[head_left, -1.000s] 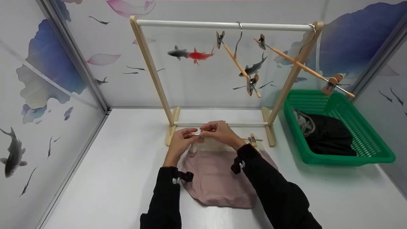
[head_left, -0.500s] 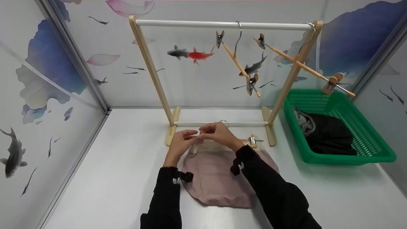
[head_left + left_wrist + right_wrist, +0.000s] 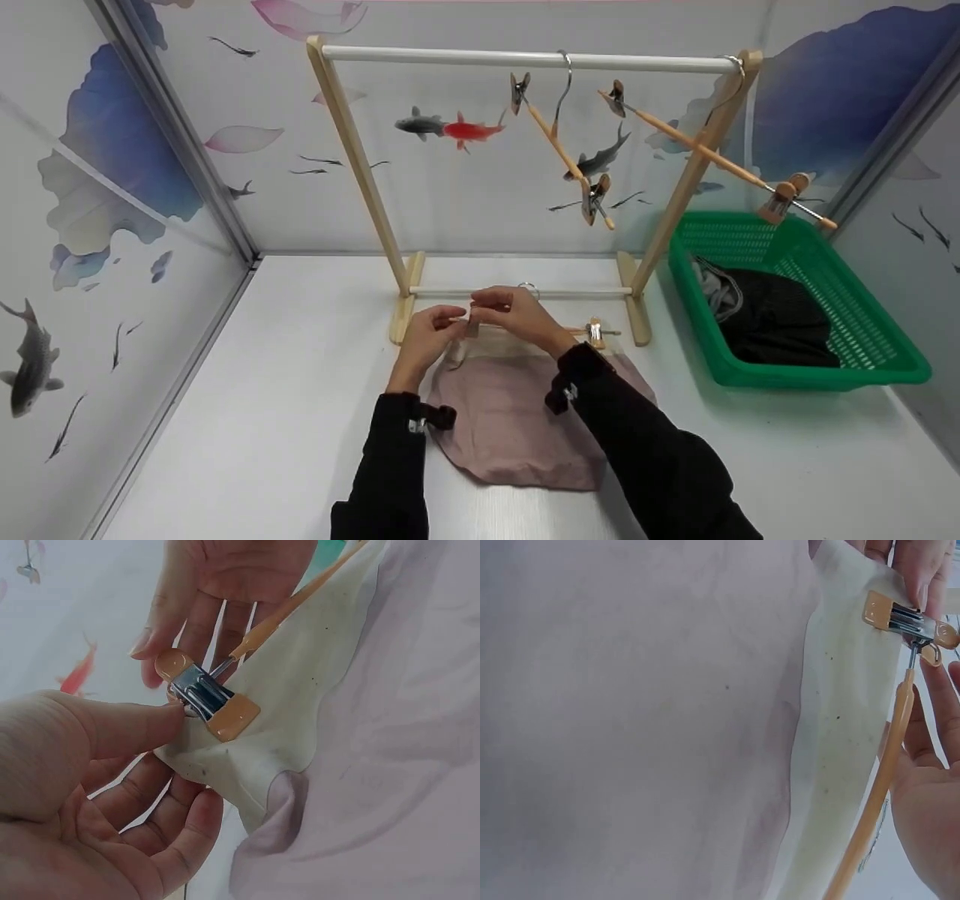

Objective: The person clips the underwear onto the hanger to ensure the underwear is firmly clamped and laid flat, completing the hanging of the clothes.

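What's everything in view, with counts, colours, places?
Table: one, white, underneath
Walls: three, patterned white, around
Cloth: one, pink and cream, on table
Rack: one, white and wooden, behind cloth
Hangers: three, orange, two on rack, one along cloth
Clips: six, orange and silver, two per hanger
Basket: one, green, right side
Fabric: count unclear, black and grey, in basket
Sleeves: two, black, foreground
Wrist cameras: two, black, by sleeves
Left hand: one, pinching cloth
Right hand: one, near clip

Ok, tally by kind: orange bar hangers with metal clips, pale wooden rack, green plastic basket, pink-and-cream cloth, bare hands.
Hangers: 3
Rack: 1
Basket: 1
Cloth: 1
Hands: 2 (left hand, right hand)
Total: 8
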